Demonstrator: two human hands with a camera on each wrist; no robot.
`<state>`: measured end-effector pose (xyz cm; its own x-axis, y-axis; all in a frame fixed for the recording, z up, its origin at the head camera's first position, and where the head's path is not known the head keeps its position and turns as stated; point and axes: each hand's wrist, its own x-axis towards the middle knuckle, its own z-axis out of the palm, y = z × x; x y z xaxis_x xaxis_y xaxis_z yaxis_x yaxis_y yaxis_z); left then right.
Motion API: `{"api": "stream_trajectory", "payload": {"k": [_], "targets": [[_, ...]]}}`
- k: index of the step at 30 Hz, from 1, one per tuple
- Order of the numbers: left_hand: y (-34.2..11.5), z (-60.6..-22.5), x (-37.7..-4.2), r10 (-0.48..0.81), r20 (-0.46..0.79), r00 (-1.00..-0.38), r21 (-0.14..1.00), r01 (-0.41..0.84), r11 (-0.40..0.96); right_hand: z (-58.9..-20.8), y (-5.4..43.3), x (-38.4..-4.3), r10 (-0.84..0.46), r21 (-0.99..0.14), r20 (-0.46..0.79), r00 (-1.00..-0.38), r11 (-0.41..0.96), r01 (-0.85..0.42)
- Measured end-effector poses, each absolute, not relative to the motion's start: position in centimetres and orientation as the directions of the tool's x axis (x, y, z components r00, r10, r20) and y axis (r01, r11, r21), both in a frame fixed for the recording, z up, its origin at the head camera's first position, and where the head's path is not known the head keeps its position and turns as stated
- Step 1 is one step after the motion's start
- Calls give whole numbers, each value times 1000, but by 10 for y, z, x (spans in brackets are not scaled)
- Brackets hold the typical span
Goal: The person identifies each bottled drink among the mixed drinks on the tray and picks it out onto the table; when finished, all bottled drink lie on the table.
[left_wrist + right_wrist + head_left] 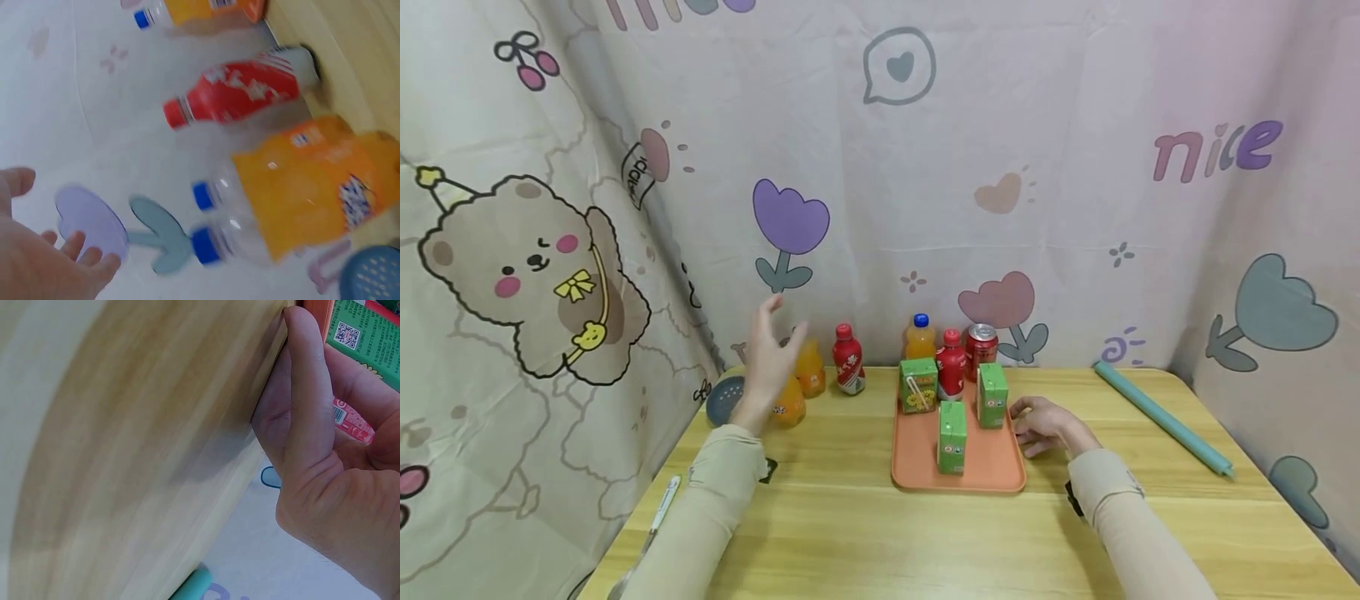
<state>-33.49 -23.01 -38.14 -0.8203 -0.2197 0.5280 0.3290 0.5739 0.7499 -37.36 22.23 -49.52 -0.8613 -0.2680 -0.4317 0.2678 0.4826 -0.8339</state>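
My left hand [767, 358] is raised over the left back of the table, fingers spread, holding nothing. Below and beside it stand two orange drink bottles [811, 367] with blue caps [206, 245], partly covered by the hand in the head view. A red bottle [848, 358] stands just right of them. My right hand [1047, 425] rests at the right edge of an orange tray [917, 458], fingertips at its rim. On the tray are green juice boxes [952, 437], another red bottle [951, 371], a red can [981, 350] and an orange drink bottle [921, 337].
A teal roll [1165, 421] lies along the right side of the table. At the left edge are a blue perforated utensil head [724, 402] and a utensil with a white handle [665, 504]. A printed curtain [1075, 208] hangs behind the table.
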Motion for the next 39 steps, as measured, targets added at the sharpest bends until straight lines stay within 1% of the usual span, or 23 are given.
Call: {"api": "stream_trajectory", "payload": {"k": [3,6,9,14,21,25,33,39], "targets": [[-206,-379,-340,-101,520,-848,712,365,599,-495,223,-372,-266,-840,-424,-866,473,266],[-183,-383,-346,2,478,-879,678,370,635,-496,223,-371,-265,-844,-414,-871,470,259],[-163,-389,-353,85,449,-889,624,381,682,-496,222,-370,-259,-846,-408,-875,467,256],[-136,-401,-365,151,397,-905,572,373,730,-496,221,-370,-250,-846,-408,-878,464,261],[-106,-417,-381,264,353,-897,455,412,790,-498,220,-370,-249,-844,-410,-877,467,262],[-90,-422,-388,291,313,-904,463,413,784,-498,221,-370,-243,-846,-405,-882,466,260],[-70,-434,-400,283,219,-934,512,357,781,-497,219,-371,-234,-836,-415,-879,481,266],[-61,-441,-405,266,194,-944,477,328,816,-497,219,-372,-232,-832,-414,-880,488,263]]}}
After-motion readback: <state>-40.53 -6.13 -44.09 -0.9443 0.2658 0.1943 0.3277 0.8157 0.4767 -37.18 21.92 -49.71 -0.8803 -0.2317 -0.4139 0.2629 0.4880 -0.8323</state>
